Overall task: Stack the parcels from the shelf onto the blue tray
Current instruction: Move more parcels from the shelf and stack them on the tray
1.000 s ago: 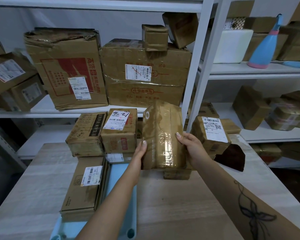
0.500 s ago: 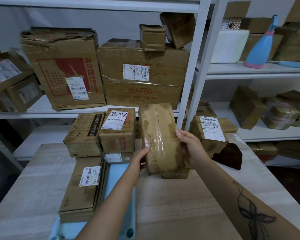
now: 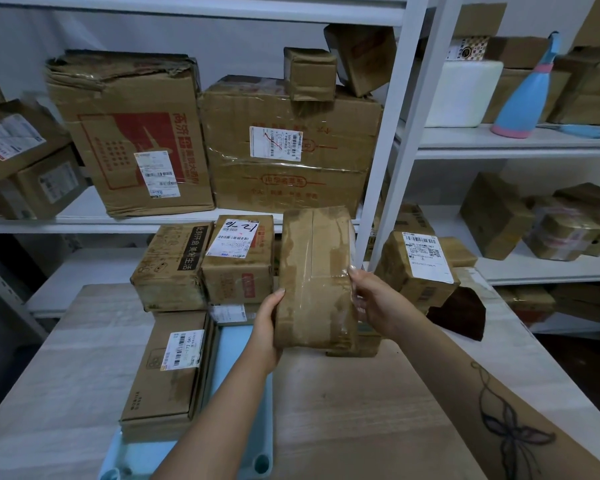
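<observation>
I hold a tape-wrapped brown parcel upright above the table, between both hands. My left hand grips its lower left edge; my right hand grips its right side. The blue tray lies below and to the left, partly under my left forearm. A flat labelled box rests on the tray's left part. At the tray's far end stand two small boxes, one with a black strip and one marked "12 76".
Large cartons fill the white shelf behind. A shelf post rises just right of the held parcel. A labelled box and a dark maroon object sit on the table at right. More parcels fill the right shelves.
The held parcel has shifted slightly left and tilted more upright. My left hand slid down to its lower left edge. The stacked boxes have not moved.
</observation>
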Tool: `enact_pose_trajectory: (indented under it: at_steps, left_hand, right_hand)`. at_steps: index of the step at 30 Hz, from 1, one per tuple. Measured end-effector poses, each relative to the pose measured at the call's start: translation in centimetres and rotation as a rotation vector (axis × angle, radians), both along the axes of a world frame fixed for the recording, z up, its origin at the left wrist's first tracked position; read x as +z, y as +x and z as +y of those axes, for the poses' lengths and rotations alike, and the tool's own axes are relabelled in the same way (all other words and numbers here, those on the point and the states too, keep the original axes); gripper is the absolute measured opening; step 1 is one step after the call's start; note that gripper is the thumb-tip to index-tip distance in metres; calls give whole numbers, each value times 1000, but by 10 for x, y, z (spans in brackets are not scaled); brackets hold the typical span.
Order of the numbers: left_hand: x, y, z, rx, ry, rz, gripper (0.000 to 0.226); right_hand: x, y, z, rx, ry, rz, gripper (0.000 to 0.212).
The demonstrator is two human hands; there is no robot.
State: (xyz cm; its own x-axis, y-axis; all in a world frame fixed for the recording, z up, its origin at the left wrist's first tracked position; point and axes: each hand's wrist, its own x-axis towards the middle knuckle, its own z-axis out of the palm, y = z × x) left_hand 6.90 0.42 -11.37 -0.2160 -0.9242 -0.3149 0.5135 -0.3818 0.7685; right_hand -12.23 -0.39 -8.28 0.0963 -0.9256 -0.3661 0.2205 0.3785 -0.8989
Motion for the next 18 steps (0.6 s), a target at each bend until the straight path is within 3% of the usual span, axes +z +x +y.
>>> enact_pose_trajectory:
  at_steps: [7, 14, 18]
  left_hand:
    - [1, 4, -3, -24, 36, 56, 26]
    - [-7, 4, -15, -48, -80, -202, 32]
    - [1, -2, -14, -145, -88, -253, 80]
  right_hand:
    - [2, 2, -2, -53, -19, 36, 77]
    - [4, -2, -3, -160, -65, 35, 51]
    - [8, -1, -2, -170, -74, 38, 45]
